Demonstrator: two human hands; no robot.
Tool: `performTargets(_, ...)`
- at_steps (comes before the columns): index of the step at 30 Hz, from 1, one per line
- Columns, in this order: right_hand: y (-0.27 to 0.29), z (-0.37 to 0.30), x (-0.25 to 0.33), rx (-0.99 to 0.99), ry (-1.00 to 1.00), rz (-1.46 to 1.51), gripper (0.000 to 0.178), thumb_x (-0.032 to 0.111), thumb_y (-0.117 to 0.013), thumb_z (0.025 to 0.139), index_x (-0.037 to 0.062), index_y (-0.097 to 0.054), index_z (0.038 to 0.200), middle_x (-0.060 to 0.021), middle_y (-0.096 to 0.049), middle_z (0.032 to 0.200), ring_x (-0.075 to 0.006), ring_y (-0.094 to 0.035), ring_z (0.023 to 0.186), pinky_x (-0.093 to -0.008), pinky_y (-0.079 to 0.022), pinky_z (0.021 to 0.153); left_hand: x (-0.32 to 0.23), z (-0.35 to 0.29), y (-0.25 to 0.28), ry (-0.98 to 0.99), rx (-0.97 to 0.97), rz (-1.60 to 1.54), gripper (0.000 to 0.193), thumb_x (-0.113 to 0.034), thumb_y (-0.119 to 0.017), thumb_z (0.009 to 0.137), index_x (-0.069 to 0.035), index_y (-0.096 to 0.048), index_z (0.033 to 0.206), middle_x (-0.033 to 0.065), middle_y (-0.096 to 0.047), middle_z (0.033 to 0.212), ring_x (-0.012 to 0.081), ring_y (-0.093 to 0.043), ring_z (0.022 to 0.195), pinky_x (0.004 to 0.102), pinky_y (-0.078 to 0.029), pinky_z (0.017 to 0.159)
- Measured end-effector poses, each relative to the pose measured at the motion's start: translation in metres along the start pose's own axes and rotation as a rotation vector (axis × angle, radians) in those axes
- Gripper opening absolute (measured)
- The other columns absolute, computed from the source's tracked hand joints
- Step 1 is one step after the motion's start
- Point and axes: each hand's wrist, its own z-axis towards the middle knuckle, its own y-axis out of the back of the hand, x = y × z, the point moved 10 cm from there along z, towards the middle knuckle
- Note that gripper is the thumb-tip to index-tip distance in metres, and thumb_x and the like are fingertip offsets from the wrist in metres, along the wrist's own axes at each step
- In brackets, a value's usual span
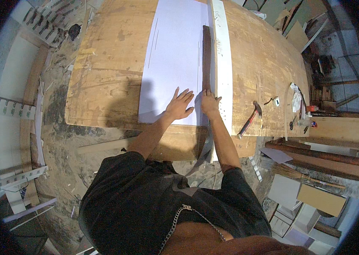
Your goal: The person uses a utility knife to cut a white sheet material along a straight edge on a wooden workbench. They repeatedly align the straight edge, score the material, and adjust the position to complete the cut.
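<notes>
Nearest is the wearer's dark shirt (132, 199), w/ a chain necklace (172, 227) at the neck. Both forearms reach fwd over the near edge of the wooden table (103, 55).

L hand (180, 104) lies flat, palm down, fingers spread, on the near part of the pale sheet (173, 55); grasps nothing. R hand (209, 104) is just to its right, fingers bent over the near part of the dark strip (206, 55), thumb out to the right; can't tell if it pinches the strip or only presses it.

Re position: the strip runs from under the R hand straight away from the wearer, along the sheet's right side, so most of it lies beyond the grip. A grey band (206, 152) hangs at the table edge on the near side of that hand; can't tell if it's 1 pc w/ the strip. Just right of the strip, a long white board (224, 63) runs approx. parallel.

Further right on the table: 1 hammer (251, 119), head pointing away, then 1 tape measure (277, 101); past them, 1 pr scissors (291, 125) and a white cloth (296, 97) nr the right edge. Far right, beyond the table, leftover panels (296, 37) lean together.
</notes>
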Motion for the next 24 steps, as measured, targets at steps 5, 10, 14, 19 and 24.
performTargets(5,0.007,0.000,0.003,0.011,0.010,0.018,0.059,0.009,-0.052,0.089,0.0044,-0.037,0.147,-0.0104,-0.037,0.154,-0.0281,-0.039,0.140,-0.0718,-0.030,0.106,0.002,-0.001,-0.002,0.006,0.007,0.011,0.067,-0.045,-0.050,0.093,-0.004,-0.040,0.146,0.0122,-0.037,0.154,0.0265,-0.025,0.147,0.0573,-0.006,0.121)
performTargets(10,0.008,0.000,0.003,0.037,0.040,-0.001,0.060,0.010,-0.053,0.091,0.0022,-0.035,0.147,-0.0138,-0.039,0.151,-0.0300,-0.040,0.139,-0.0723,-0.035,0.101,0.001,0.000,-0.001,0.012,0.016,0.034,0.069,-0.046,-0.048,0.093,-0.004,-0.039,0.146,0.0114,-0.036,0.154,0.0257,-0.024,0.147,0.0572,-0.006,0.121)
performTargets(14,0.004,0.003,0.003,0.066,0.046,0.014,0.060,0.011,-0.053,0.092,0.0008,-0.032,0.147,-0.0149,-0.040,0.149,-0.0319,-0.041,0.138,-0.0728,-0.035,0.101,0.001,0.000,-0.001,0.010,0.018,0.025,0.069,-0.046,-0.049,0.093,-0.004,-0.039,0.146,0.0113,-0.036,0.154,0.0258,-0.024,0.147,0.0571,-0.005,0.121)
performTargets(19,0.007,0.004,0.003,0.061,0.013,-0.003,0.060,0.010,-0.055,0.089,0.0032,-0.036,0.146,-0.0112,-0.040,0.150,-0.0285,-0.040,0.139,-0.0695,-0.037,0.102,0.002,-0.001,-0.002,0.013,0.012,0.019,0.069,-0.046,-0.050,0.093,-0.004,-0.039,0.146,0.0115,-0.036,0.154,0.0260,-0.024,0.147,0.0570,-0.005,0.121)
performTargets(24,0.013,0.004,0.005,0.041,0.023,-0.002,0.059,0.011,-0.055,0.089,0.0040,-0.037,0.145,-0.0107,-0.042,0.149,-0.0277,-0.042,0.138,-0.0690,-0.037,0.102,0.002,-0.001,-0.002,0.008,0.017,0.026,0.069,-0.046,-0.048,0.093,-0.004,-0.039,0.146,0.0111,-0.036,0.154,0.0255,-0.024,0.147,0.0573,-0.005,0.121)
